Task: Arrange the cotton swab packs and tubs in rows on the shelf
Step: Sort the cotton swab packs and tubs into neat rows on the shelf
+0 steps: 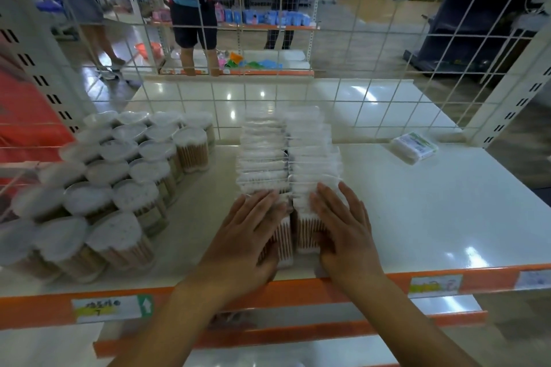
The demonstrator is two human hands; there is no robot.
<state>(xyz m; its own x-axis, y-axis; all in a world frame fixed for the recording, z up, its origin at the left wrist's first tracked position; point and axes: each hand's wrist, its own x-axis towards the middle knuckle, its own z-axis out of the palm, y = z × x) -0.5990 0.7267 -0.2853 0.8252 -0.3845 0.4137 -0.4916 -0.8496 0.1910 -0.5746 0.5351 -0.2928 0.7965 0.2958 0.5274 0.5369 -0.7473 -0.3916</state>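
At a store shelf (pixel 417 217), white-topped with an orange front lip, I look down on both of my hands at work. Far left on the shelf, the cotton swab tubs (pixel 119 176) stand upright in close rows, clear cylinders with white lids, running from the front lip back toward the wire grid (pixel 298 39) that forms the shelf's rear wall. On the lip below the tubs sits a handwritten price label (pixel 104 308) with a green arrow. Toward the shelf's middle, two rows of cotton swab packs (pixel 286 158) stand on edge side by side, touching, reaching from near the front lip to the wire grid. My left hand (pixel 247 235) lies flat on the nearest pack of the left row, fingers straight and spread, gripping nothing. Just beside it, my right hand (pixel 340 229) presses the nearest pack of the right row the same way, palm down, fingers extended. Further right, well apart from the rows, a single pack with a green label (pixel 414 147) lies flat near the shelf's back corner. Two more labels (pixel 435 285) are fixed to the lip on the right. Beyond the grid, people (pixel 190 3) stand among other shelving.
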